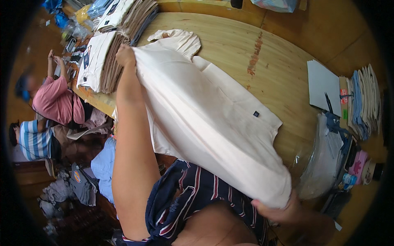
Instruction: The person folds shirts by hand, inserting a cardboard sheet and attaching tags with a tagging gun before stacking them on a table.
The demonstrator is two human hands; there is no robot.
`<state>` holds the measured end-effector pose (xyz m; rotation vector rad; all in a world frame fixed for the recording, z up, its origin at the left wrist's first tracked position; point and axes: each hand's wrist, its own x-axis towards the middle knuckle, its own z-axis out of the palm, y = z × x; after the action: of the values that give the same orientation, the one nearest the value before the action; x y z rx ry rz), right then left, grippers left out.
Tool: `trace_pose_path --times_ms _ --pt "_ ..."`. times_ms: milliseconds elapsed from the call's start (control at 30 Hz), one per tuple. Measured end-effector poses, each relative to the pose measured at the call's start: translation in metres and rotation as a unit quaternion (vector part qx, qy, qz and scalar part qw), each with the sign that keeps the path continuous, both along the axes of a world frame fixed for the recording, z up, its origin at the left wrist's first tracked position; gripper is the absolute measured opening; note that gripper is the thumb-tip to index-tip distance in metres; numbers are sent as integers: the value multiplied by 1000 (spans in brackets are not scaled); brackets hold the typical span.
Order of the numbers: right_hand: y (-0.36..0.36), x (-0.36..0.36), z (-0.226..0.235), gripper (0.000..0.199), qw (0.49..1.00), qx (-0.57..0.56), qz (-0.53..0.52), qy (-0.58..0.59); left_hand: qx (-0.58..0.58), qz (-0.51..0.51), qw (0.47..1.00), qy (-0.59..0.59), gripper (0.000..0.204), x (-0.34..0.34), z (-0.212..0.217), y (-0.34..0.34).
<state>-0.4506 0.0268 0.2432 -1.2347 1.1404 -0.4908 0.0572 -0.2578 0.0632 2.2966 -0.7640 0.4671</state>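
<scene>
A cream garment [184, 106] stretches across the near side of the wooden table. Its exact kind cannot be told from this side; a small dark label [256, 114] sits on the part lying flat. My left hand [125, 55] is closed on its far left corner, beside the folded stacks. At the lower right my right hand [283, 210] grips the near corner, its fingers partly hidden by the cloth and slightly blurred. Between both hands the upper layer is pulled taut and lifted off the table edge. A crumpled end [178, 41] of the garment lies on the tabletop.
Folded garments [96, 61] are stacked at the table's left edge, with another stack [119, 16] behind. On the right are a white board [324, 86], upright folded clothes [361, 102] and clear plastic bags [318, 164]. Two people sit at left, one in a pink top [59, 100].
</scene>
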Motion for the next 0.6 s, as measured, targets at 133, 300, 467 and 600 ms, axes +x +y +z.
trace_pose_path --times_ms 133,300,467,600 --pt "-35 -119 -15 52 972 -117 -142 149 51 -243 966 70 53 -69 21 -9" --pt "-89 -278 -59 45 862 -155 -330 352 103 -437 767 459 44 -175 18 35" --pt "-144 -153 -139 31 695 -468 -285 465 67 -497 702 506 34 -202 -34 57" --pt "-147 30 -171 16 856 -441 -169 209 87 -554 662 497 46 -209 -51 83"
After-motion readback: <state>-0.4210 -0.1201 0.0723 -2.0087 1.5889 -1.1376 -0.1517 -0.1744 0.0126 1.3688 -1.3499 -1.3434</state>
